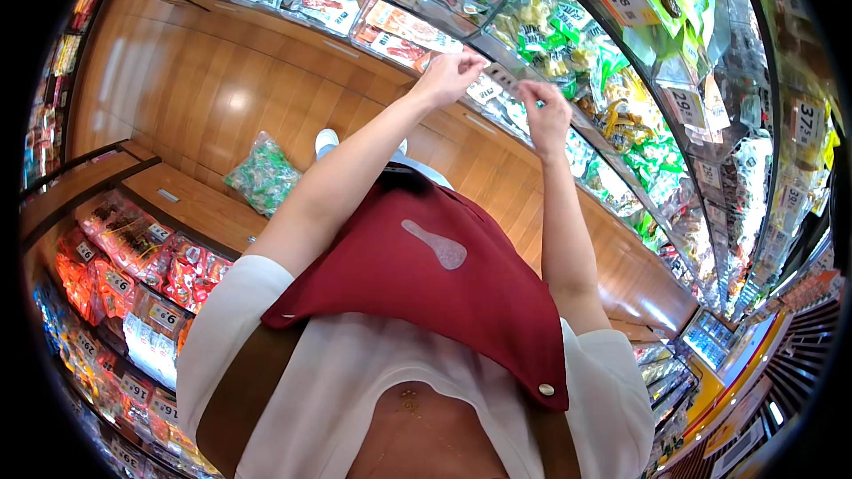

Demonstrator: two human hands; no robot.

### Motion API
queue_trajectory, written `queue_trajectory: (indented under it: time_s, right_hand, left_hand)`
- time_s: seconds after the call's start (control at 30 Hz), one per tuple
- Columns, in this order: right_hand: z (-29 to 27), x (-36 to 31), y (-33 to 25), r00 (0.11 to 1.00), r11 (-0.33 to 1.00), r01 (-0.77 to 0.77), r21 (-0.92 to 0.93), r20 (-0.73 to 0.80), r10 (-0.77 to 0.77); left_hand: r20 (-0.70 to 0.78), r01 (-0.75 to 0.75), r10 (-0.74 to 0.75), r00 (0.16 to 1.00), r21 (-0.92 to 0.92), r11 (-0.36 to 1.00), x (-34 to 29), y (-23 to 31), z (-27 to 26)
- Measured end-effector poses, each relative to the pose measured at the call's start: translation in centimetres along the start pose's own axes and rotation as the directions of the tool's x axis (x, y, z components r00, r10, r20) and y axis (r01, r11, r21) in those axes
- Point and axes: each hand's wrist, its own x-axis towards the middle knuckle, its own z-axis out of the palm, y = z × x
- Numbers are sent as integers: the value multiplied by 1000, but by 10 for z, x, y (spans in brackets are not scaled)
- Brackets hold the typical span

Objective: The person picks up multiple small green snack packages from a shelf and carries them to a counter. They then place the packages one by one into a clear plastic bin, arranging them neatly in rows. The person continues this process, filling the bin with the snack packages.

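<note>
In front of the shelves, my left hand (451, 78) is pinched at the left end of a small price card (502, 78). My right hand (547, 113), slightly blurred, has its fingers closed at the card's right end. The card sits at the front edge of a shelf bin; whether it rests in the edge holder or is lifted off cannot be made out. Behind it lie green-and-clear snack packets (568, 35) in bins. Red-and-white packets (399, 31) lie beside my left hand.
A clear bag of green packets (264, 173) lies on the wooden floor (240, 98) near my feet. Low shelves with red packets (124, 239) stand at the left. Tiered shelves with price tags (685, 111) curve along the right. My dark red apron (417, 257) hangs in front of me.
</note>
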Motion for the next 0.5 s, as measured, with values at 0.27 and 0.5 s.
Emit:
queue_trajectory:
  time_s: [0.27, 0.5]
  right_hand:
    - [-40, 26, -7, 980, 993, 43, -113, -190, -64]
    - [-27, 33, -4, 978, 991, 100, -89, -176, -115]
  left_hand:
    - [-378, -154, 216, 900, 186, 970, 23, 15, 62]
    - [-393, -92, 172, 903, 216, 972, 19, 7, 44]
